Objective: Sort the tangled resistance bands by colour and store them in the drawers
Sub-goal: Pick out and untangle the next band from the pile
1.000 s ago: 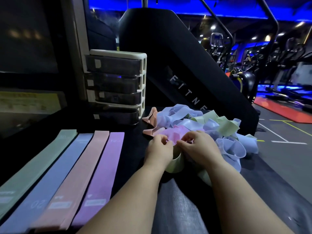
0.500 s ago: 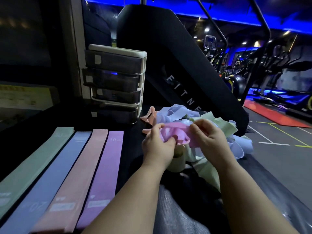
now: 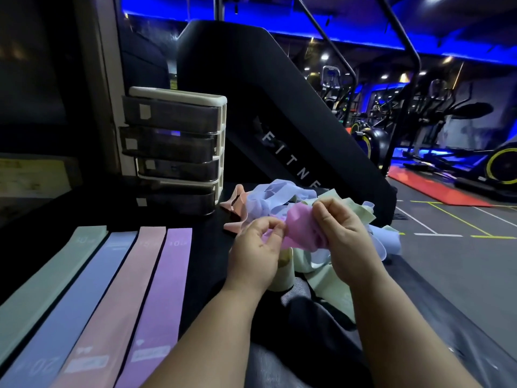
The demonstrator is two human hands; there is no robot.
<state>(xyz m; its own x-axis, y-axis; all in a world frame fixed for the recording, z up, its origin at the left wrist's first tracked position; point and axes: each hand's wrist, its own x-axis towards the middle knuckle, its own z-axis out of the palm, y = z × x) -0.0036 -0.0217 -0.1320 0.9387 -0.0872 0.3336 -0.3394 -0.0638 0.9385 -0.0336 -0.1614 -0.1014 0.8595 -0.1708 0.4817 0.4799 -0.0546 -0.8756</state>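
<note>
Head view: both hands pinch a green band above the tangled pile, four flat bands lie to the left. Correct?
Not green: the head view shows the left hand and right hand pinching a purple band above the tangled pile. The four flat bands to the left are as stated.

This is a gym. The right half of the frame is filled with rows of exercise machines [image 3: 436, 113] under blue strip lights [image 3: 363, 42], among them a stationary bike [image 3: 500, 166] with a yellow-rimmed wheel at the right edge. A red mat [image 3: 430, 189] lies on the dark floor [image 3: 461, 261], which is marked with white and yellow lines. In the centre a big black machine [image 3: 251, 93] bears the letters "FITNE", and a heap of resistance bands [image 3: 279, 191] sits below it.
</note>
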